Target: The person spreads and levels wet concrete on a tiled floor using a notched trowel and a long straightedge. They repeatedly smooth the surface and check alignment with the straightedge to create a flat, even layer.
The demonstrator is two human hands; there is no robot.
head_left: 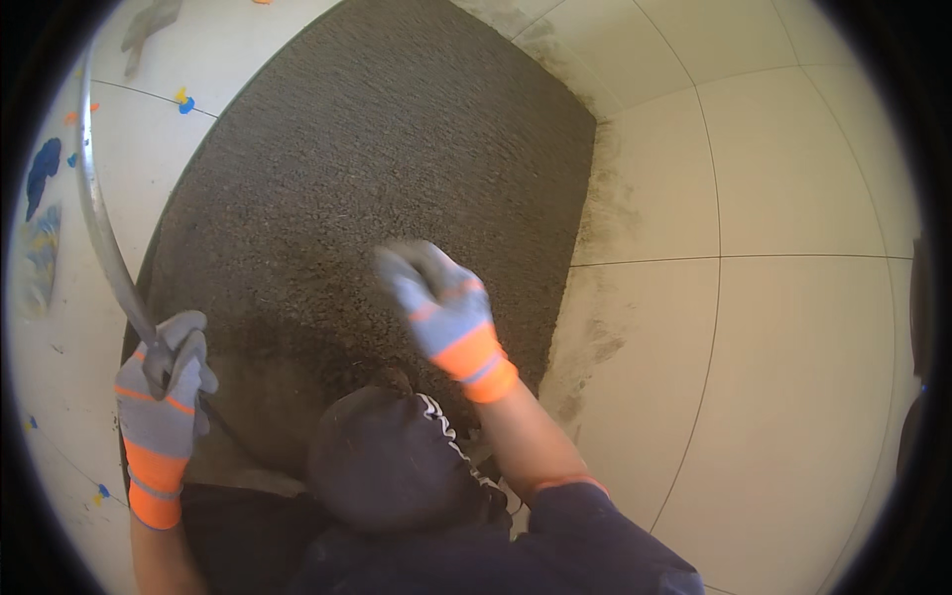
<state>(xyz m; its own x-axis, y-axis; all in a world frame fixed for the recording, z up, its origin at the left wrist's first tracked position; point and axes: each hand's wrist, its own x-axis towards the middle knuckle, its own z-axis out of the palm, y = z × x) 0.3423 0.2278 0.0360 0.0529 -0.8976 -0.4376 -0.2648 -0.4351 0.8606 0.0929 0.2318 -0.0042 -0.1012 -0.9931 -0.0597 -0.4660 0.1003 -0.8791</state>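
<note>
A bed of dark, grainy mortar [397,129] covers the floor in front of me. My left hand [164,382], in a grey and orange work glove, is closed round the lower end of a long metal bar [104,228]. That bar runs up along the mortar's left edge and looks bowed near the picture's rim. Over the mortar, my right hand [436,297] wears a matching glove. Its thumb and fingers look parted, though motion blurs their tips, and nothing shows between them. Close to my body the mortar [268,397] looks darker and smoother.
Pale wall tiles [793,178] with grey smears border the mortar on the right. Light floor tiles [139,129] lie to the left, with blue and yellow levelling clips [185,101] in their joints. A grey, flat-bladed tool [151,28] lies at the far left. My dark-clad knee [397,461] is below.
</note>
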